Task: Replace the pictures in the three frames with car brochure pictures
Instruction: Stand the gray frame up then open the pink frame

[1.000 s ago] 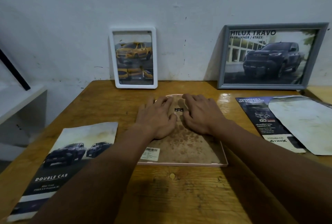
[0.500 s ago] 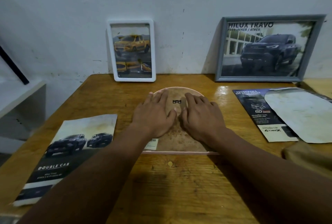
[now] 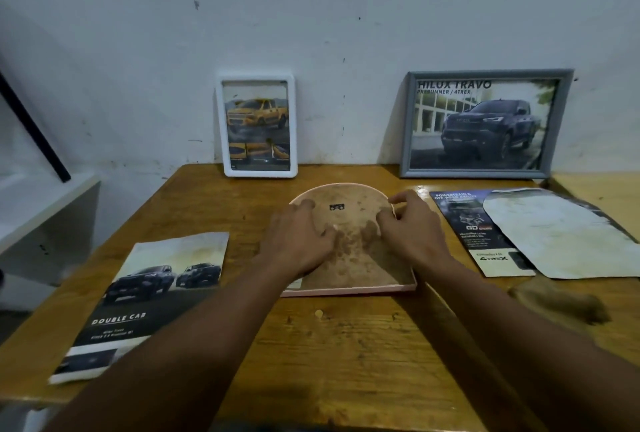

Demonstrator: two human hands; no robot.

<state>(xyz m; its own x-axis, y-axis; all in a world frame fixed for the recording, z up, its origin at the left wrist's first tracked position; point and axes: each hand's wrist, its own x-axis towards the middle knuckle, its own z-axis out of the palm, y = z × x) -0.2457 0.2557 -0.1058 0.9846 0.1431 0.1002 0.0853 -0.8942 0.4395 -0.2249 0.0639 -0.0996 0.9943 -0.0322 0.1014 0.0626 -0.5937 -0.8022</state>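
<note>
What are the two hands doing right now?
Left hand: open, fingers spread flat on the pink frame's back.
Right hand: fingers curled at the frame's right rim; grip cannot be told.

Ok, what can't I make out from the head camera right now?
- Arched frame: lies back up, so its front is hidden.
- Left hand and right hand: cover the backing's sides and any clips.
- Sticker near the bottom left: hidden by the left wrist.
- Brown object, right: blurred, unidentifiable.

A scuffed, speckled white wall (image 3: 346, 26) is rising behind the worn wooden table (image 3: 346, 355), while at far left a white shelf (image 3: 45, 203) is standing against it, a black bar (image 3: 33, 130) leaning diagonally above, under dim light.
</note>
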